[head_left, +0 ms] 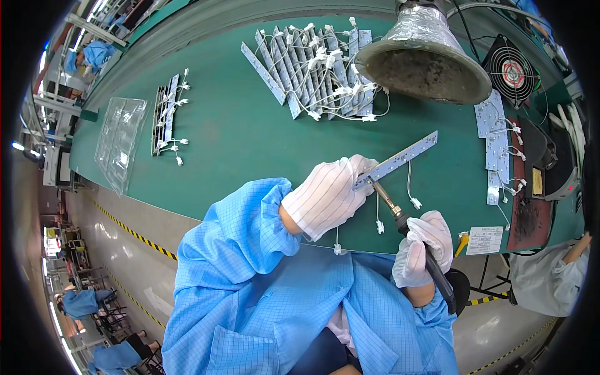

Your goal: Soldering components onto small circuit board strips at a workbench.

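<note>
Left hand (328,195) grips the low end of a long LED strip board (400,159) near the table's (237,134) front edge, slanting up toward the right, while the right hand (425,247) holds a soldering iron (390,206) with its tip touching that end.

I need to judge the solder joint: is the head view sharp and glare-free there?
Head view: sharp at centre, where the soldering iron tip meets the LED strip; no glare on it, soft even light; fisheye bends the green table edges, and the rim is black.
</note>
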Tool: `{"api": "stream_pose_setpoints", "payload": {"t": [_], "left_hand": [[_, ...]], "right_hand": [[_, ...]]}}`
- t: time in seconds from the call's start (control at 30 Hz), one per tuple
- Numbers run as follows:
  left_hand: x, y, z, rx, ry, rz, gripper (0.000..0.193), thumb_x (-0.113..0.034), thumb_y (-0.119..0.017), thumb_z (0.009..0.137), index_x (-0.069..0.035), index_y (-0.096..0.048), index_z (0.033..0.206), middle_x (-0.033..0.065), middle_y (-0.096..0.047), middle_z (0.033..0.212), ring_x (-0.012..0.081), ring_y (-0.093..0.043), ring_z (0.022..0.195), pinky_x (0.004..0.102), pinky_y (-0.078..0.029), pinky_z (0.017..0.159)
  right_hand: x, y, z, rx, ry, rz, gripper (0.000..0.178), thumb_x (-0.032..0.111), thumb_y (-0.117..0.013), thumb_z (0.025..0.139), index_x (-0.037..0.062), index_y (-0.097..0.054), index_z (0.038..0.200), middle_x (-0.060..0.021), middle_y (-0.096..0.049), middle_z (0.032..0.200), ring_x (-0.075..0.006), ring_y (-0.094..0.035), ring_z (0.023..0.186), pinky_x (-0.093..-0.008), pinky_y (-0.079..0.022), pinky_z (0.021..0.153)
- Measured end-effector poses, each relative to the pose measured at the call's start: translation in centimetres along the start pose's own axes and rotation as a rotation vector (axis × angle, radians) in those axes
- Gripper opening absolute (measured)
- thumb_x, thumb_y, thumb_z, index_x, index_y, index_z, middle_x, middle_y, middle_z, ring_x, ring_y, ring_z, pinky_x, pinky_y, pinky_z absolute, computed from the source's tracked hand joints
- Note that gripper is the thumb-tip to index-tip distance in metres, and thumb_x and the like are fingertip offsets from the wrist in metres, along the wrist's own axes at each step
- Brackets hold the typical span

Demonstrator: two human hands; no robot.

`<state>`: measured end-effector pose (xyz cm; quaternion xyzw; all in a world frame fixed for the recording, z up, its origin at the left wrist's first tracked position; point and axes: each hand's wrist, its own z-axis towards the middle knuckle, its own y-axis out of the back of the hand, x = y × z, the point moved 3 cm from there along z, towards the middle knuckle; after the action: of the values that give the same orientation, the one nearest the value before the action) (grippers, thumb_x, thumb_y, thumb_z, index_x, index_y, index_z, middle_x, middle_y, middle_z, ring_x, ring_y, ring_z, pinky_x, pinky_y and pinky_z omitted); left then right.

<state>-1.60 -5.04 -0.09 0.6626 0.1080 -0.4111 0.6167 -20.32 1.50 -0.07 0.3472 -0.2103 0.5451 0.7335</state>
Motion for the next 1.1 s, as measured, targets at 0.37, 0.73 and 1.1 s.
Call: {"api": "stream_pose_setpoints", "payload": {"t": [0.37,0.73,1.1], "left_hand": [[-0.28,-0.15,-0.1,-0.021,0.002,0.071,0.028,-0.016,-0.063,0.083,0.0,-0.055,0.104,0.0208,-0.061,0.08,0.0375,-0.061,0.069,0.0436,-0.05,0.065],[0.18,0.36,0.13,0.028,0.053,-0.032,0.031,-0.019,-0.067,0.082,0.0,-0.056,0.104,0.0204,-0.062,0.082,0.037,-0.062,0.068,0.0419,-0.05,0.063],[0.25,0.29,0.15,0.045,0.051,-0.026,0.031,-0.019,-0.066,0.083,0.0,-0.056,0.106,0.0215,-0.062,0.084,0.0377,-0.062,0.072,0.0425,-0.05,0.066]], "right_hand": [[0.27,-0.06,-0.07,0.051,0.108,-0.138,0.017,0.005,-0.048,0.075,-0.0028,-0.051,0.09,-0.0187,-0.061,0.084,-0.0285,-0.053,0.067,-0.0425,-0.048,0.064],[-0.06,0.29,-0.05,-0.059,0.051,-0.053,0.017,0.006,-0.047,0.074,-0.0034,-0.053,0.087,-0.0176,-0.061,0.078,-0.0259,-0.051,0.061,-0.0383,-0.045,0.059],[0.16,0.19,0.22,-0.013,0.023,-0.088,0.016,0.008,-0.051,0.075,-0.0012,-0.054,0.088,-0.0161,-0.06,0.081,-0.026,-0.05,0.06,-0.0384,-0.046,0.06]]}}
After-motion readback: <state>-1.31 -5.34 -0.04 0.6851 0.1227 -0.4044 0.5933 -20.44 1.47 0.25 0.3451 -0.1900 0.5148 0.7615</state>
